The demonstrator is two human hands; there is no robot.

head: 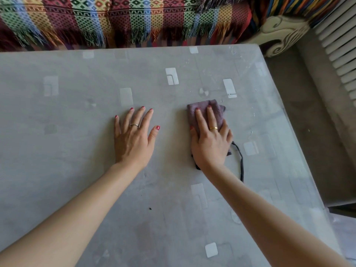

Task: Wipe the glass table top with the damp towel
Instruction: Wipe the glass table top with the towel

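The glass table top fills most of the view, grey with pale rectangles showing through it. A folded mauve towel lies on the glass right of centre, with a dark loop trailing from its near end. My right hand presses flat on the towel, fingers pointing away from me, covering its near half. My left hand rests flat on the bare glass to the left of the towel, fingers spread, holding nothing. Small water droplets dot the glass toward the far right corner.
A sofa with a multicoloured woven throw runs along the table's far edge. A carved cream armrest stands at the far right corner. A white ribbed radiator lies to the right, past a strip of grey floor.
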